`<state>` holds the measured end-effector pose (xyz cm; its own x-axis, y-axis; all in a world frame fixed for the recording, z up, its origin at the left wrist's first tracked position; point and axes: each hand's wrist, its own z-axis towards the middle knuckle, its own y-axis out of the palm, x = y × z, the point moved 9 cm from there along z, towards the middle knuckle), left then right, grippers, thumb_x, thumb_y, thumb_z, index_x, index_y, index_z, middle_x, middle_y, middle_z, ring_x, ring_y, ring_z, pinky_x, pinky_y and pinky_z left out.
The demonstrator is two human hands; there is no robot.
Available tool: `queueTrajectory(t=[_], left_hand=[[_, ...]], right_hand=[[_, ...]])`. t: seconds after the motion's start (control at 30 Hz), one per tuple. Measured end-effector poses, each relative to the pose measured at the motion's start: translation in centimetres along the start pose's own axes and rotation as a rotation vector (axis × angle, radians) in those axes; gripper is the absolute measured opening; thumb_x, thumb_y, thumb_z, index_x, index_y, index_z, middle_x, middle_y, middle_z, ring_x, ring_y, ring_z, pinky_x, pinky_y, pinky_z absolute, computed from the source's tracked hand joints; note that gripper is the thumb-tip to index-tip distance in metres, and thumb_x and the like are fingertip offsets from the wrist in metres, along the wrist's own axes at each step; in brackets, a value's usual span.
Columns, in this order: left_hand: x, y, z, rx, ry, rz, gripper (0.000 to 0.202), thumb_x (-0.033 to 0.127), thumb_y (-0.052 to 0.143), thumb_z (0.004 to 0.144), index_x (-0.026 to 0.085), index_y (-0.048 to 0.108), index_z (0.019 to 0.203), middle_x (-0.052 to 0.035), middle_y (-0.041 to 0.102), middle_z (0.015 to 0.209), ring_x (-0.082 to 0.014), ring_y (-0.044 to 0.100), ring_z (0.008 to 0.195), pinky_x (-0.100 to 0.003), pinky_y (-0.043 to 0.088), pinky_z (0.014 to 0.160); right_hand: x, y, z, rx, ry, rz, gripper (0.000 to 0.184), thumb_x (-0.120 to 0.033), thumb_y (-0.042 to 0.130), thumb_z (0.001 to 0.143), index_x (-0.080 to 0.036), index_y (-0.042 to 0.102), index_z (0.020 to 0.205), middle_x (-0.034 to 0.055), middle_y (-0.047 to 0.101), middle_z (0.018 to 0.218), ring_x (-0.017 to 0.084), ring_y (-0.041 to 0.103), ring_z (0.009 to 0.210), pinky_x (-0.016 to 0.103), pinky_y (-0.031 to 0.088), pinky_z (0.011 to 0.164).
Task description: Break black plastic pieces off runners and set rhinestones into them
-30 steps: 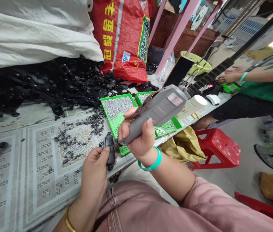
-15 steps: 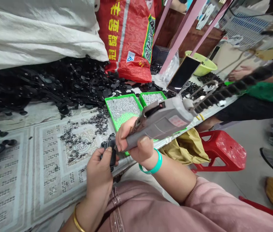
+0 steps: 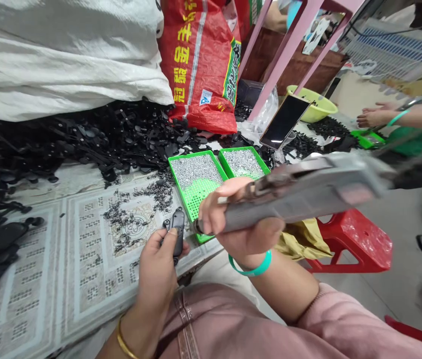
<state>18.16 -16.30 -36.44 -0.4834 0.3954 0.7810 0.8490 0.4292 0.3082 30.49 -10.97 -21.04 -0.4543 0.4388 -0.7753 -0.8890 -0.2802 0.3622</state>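
Observation:
Low over the table's front edge, my left hand (image 3: 160, 264) is closed on a small black plastic part (image 3: 178, 224), thumb pressed on its top face. My right hand (image 3: 244, 222) wraps around a grey electric screwdriver (image 3: 297, 199), which is smeared by motion and tilted up to the right. The screwdriver's tip end points towards the black part, a short gap from it. Just behind my right hand lies a green tray (image 3: 198, 199) of small silvery pieces, probably screws. A second green tray (image 3: 259, 172) with the same pieces adjoins it.
Black plastic parts (image 3: 128, 134) are heaped along the back, below a white sack (image 3: 65, 60) and a red sack (image 3: 199, 60). Tiny black pieces (image 3: 124, 219) lie scattered on the table. A phone (image 3: 285, 121) leans beyond the trays. Right: a red stool (image 3: 364, 239) and another person's hand (image 3: 377, 117).
My right hand has drawn the screwdriver back to the right, so its tip has come away from the black plastic part. My left hand still grips the part. The view has shifted slightly.

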Motion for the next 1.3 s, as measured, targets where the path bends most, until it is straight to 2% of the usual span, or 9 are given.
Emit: queueTrajectory(t=[0.07,0.17,0.33,0.47,0.6,0.77,0.87,1.0,1.3], left_hand=[[0.1,0.0,-0.3,-0.006,-0.029,-0.055,0.025,0.033,0.071,0.065,0.017,0.052,0.072,0.0047,0.058,0.056,-0.0097,0.056,0.053,-0.022,0.047,0.058],[-0.1,0.4,-0.8,-0.066,-0.110,-0.099,0.032,0.028,0.074,0.061,0.018,0.052,0.081,0.0051,0.061,0.064,-0.0101,0.060,0.058,-0.023,0.050,0.063],[-0.5,1.2,-1.6,-0.184,-0.217,-0.017,0.044,0.029,0.075,0.062,0.020,0.051,0.098,0.0038,0.061,0.065,-0.0119,0.059,0.053,-0.025,0.050,0.055],[-0.6,1.2,-1.8,-0.203,-0.269,0.057,0.036,0.034,0.074,0.063,0.016,0.053,0.086,0.0014,0.061,0.066,-0.0121,0.057,0.049,-0.025,0.049,0.048],[0.1,0.6,-1.4,-0.170,-0.226,0.101,0.039,0.029,0.074,0.061,0.018,0.053,0.091,-0.0004,0.066,0.074,-0.0150,0.062,0.052,-0.026,0.051,0.050],[0.5,0.1,-1.3,-0.152,-0.202,0.139,0.043,0.026,0.075,0.056,0.020,0.052,0.091,-0.0028,0.070,0.083,-0.0159,0.063,0.047,-0.028,0.052,0.046],[0.5,-0.1,-1.2,-0.133,-0.189,0.121,0.038,0.023,0.075,0.054,0.020,0.050,0.083,-0.0013,0.070,0.079,-0.0180,0.065,0.053,-0.030,0.053,0.051],[0.6,-0.2,-1.1,-0.108,-0.147,0.108,0.037,0.029,0.074,0.057,0.020,0.049,0.083,0.0006,0.068,0.072,-0.0139,0.059,0.043,-0.027,0.049,0.043],[-0.1,-0.1,-1.4,-0.111,-0.106,0.077,0.031,0.029,0.071,0.061,0.020,0.049,0.082,0.0015,0.068,0.073,-0.0137,0.059,0.048,-0.027,0.049,0.045]], right_hand=[[-0.7,-1.2,0.5,0.087,-0.058,-0.081,0.045,-0.063,0.050,0.077,-0.024,0.054,0.097,-0.0067,0.046,0.049,0.010,0.047,0.041,0.024,0.040,0.043],[0.8,-2.6,0.8,0.174,-0.015,-0.130,0.039,-0.056,0.050,0.081,-0.021,0.055,0.097,-0.0055,0.049,0.050,0.010,0.047,0.042,0.024,0.038,0.042],[2.9,-2.5,0.5,0.146,0.019,-0.028,0.038,-0.053,0.051,0.081,-0.019,0.056,0.098,-0.0051,0.050,0.050,0.010,0.047,0.042,0.023,0.038,0.041],[2.7,-2.3,0.4,0.110,0.035,0.013,0.039,-0.055,0.048,0.083,-0.020,0.056,0.099,-0.0053,0.049,0.049,0.010,0.047,0.041,0.023,0.038,0.042],[2.4,-3.4,-0.1,0.143,0.031,-0.019,0.040,-0.054,0.050,0.082,-0.018,0.057,0.099,-0.0049,0.050,0.050,0.010,0.048,0.042,0.023,0.036,0.041],[3.6,-4.2,-0.8,0.164,0.102,-0.066,0.043,-0.057,0.054,0.078,-0.018,0.055,0.096,-0.0059,0.050,0.049,0.009,0.046,0.040,0.023,0.037,0.042],[4.1,-4.3,-0.9,0.169,0.111,-0.075,0.043,-0.058,0.054,0.077,-0.018,0.055,0.094,-0.0065,0.049,0.048,0.009,0.046,0.040,0.023,0.037,0.042],[4.9,-4.4,-0.8,0.181,0.137,-0.057,0.044,-0.058,0.054,0.077,-0.018,0.055,0.093,-0.0068,0.049,0.048,0.008,0.045,0.038,0.022,0.036,0.041],[4.5,-4.4,-0.8,0.138,0.050,-0.034,0.036,-0.050,0.051,0.082,-0.017,0.057,0.095,-0.0057,0.050,0.048,0.009,0.046,0.039,0.022,0.036,0.040]])
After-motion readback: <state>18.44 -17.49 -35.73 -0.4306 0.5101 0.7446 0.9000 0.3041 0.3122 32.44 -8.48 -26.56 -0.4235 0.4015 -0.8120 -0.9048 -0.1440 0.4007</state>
